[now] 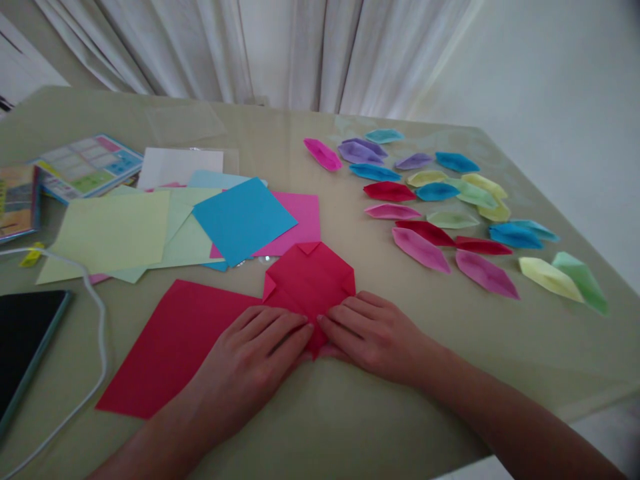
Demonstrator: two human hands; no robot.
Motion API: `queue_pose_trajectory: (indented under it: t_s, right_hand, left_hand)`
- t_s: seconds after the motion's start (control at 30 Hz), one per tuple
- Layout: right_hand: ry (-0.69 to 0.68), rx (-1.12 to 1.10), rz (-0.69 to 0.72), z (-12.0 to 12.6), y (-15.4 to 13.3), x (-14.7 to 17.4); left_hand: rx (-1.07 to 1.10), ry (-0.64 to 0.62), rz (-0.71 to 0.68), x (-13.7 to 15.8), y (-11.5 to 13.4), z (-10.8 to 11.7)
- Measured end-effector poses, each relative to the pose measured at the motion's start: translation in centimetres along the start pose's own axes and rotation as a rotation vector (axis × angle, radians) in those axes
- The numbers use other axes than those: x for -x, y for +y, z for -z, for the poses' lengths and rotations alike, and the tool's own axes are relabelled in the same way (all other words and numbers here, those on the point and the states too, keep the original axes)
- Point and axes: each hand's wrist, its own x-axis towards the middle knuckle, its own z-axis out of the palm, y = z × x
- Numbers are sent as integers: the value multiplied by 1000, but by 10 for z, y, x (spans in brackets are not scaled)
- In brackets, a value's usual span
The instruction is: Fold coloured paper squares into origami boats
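A red sheet of paper with its far and side corners folded inward lies on the table in front of me. Both hands grip its near edge, where one point sticks out between them. My left hand presses its fingers on the near left part, thumb tucked below. From the other side, my right hand holds the near right part in the same way, its fingertips almost meeting those of the left. Under my left wrist lies a flat red sheet, partly covered by the forearm.
Folded paper boats in several colours spread over the right of the table. A blue sheet tops loose coloured papers at the left, near a pale yellow sheet. A white cable runs beside a dark-screened device. Curtains hang behind.
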Motion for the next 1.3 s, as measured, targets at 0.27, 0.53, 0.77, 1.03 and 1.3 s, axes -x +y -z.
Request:
queue_pose_trajectory:
  t_s: [0.27, 0.53, 0.77, 1.03, 1.3]
  right_hand:
    - [0, -55, -13, 1, -1, 0]
    - [34, -2, -1, 1, 0, 0]
    - [7, -101, 116, 6, 4, 1]
    - [-4, -117, 140, 10, 12, 5]
    - [-17, -147, 121, 8, 11, 4]
  left_hand:
    - [1, 26, 71, -3, 1, -1]
    - [25, 6, 12, -4, -2, 5]
    - [39, 41, 81, -6, 1, 1]
    - [79, 89, 141, -8, 3, -4]
    - [26, 33, -8, -3, 3, 4]
